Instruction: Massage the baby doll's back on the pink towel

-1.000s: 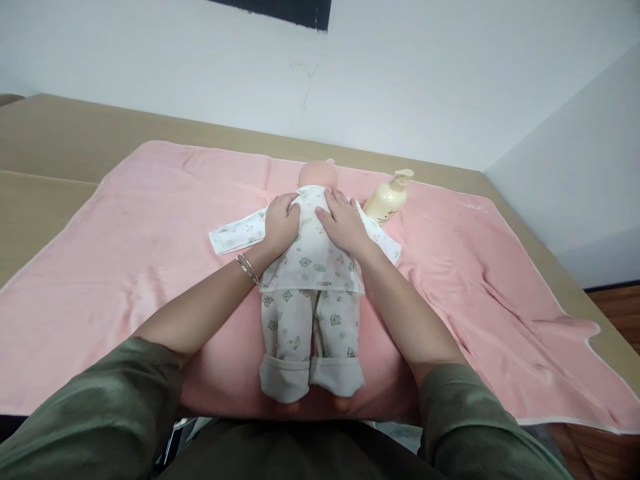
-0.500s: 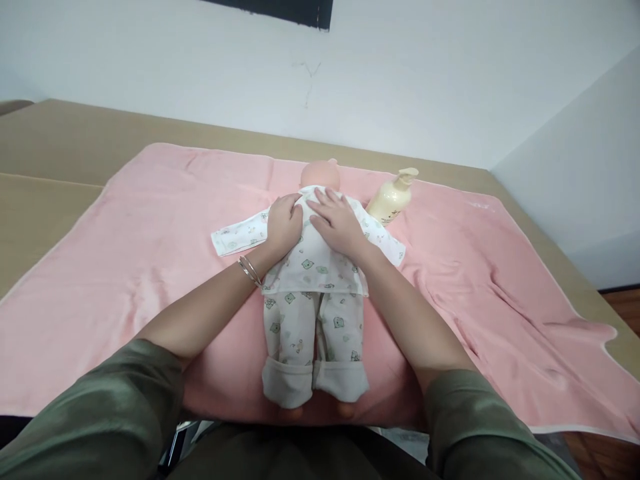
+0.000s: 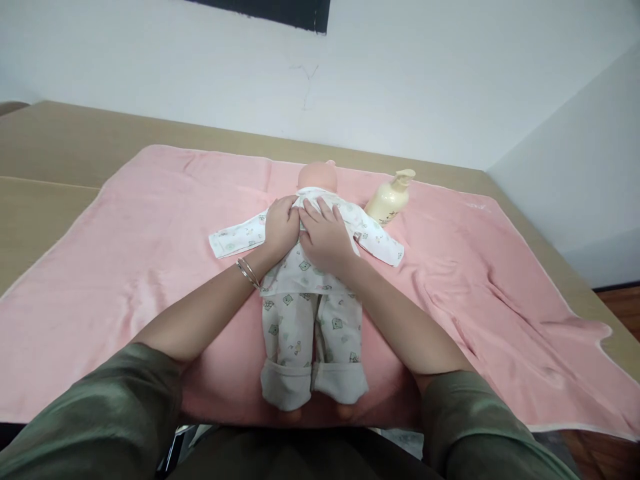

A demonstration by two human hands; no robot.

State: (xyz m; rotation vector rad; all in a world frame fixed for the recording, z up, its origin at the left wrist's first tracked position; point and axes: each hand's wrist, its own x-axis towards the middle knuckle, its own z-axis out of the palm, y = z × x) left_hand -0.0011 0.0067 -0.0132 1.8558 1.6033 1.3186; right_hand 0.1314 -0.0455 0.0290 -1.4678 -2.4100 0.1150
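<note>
A baby doll (image 3: 337,325) in a white printed top and trousers lies on a pink blanket (image 3: 185,193), its head away from me. Its face is hidden. My right hand (image 3: 327,237) rests flat on the doll's upper back with the fingers spread. On the left side of the back lies my left hand (image 3: 281,227), its thumb near my right fingers and its other fingers curving over the doll's side, partly hidden. Both sleeves of the top stretch outward.
A cream pump bottle (image 3: 389,200) leans beside the doll's right-hand sleeve on the blanket. The wooden table (image 3: 65,140) shows around the blanket, against a white wall (image 3: 400,80). The blanket is wrinkled at the right.
My right hand has slid slightly down and left on the doll's back, closer to my left hand. My left hand stays in about the same place.
</note>
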